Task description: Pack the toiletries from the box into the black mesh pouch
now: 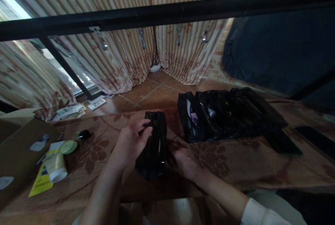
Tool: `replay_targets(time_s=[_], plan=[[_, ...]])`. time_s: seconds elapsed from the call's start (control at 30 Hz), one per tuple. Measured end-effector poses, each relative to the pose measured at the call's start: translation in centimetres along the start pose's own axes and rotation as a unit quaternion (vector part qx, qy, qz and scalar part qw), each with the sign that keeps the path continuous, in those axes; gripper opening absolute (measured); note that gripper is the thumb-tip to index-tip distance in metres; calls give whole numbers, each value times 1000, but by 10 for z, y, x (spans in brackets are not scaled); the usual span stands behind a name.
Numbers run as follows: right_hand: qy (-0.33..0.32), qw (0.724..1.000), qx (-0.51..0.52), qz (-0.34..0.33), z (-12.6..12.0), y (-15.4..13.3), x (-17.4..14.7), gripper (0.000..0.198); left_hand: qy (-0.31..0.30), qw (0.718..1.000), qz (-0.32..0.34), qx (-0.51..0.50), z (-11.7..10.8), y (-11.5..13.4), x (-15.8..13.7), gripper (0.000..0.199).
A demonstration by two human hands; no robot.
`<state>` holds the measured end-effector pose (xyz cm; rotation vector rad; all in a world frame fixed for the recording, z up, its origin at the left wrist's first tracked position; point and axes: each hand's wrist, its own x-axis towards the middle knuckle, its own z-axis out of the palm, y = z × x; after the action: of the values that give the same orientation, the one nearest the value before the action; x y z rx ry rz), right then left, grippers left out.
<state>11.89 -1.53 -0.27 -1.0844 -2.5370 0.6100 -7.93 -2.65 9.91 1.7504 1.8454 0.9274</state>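
A small black box-shaped pouch (154,148) with a shiny surface stands on the cloth-covered table in front of me. My left hand (131,144) is at its upper left side, thumb and bent fingers closed on the top edge. Low on the pouch's right side is my right hand (185,160), its fingertips lost in shadow against the black material. To the right, several similar black pouches (225,113) stand packed in a row. The leftmost pouch (188,117) of the row gapes at the top, showing something white and purple inside.
A cardboard box (21,151) stands at the left edge. Near it lie a pale tube (55,167), a green round lid (68,146), a small black-capped jar (83,134) and a yellow packet (40,183). Dark flat phone-like objects (316,139) lie at right. A black metal bar (167,15) crosses ahead.
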Motion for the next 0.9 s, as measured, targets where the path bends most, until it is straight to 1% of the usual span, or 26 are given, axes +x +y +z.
replay_targets(time_s=[0.1,0.23,0.33,0.43,0.47,0.53,0.6,0.67,0.77,0.83,0.9], plan=[[-3,1000,3,-1,2,0,-1,23,7,995,0,-97,-5,0,-1,34],[5,1000,2,-8,3,0,-1,23,58,983,-2,-174,-12,-4,-1,30],[8,1000,-5,-16,3,2,-1,26,80,973,-16,-217,-13,-21,2,30],[17,999,-13,-25,5,3,-2,30,98,968,-38,-229,-9,-49,4,30],[18,999,-16,-26,5,4,-2,31,110,971,-44,-209,-7,-58,4,28],[19,999,-21,-30,6,4,-3,33,113,983,-47,-136,-5,-72,3,24],[28,999,-27,-37,6,4,-3,37,106,992,-50,-53,-5,-80,-1,20],[40,997,-34,-51,7,4,-4,44,100,993,-57,17,-9,-83,-4,19],[28,996,-58,-54,8,8,-3,45,111,986,-80,92,-16,-87,-6,21],[22,995,-78,-65,10,10,-3,41,134,975,-121,131,-22,-92,-6,23],[14,993,-93,-69,11,12,-3,41,160,957,-170,173,-29,-99,-5,25]])
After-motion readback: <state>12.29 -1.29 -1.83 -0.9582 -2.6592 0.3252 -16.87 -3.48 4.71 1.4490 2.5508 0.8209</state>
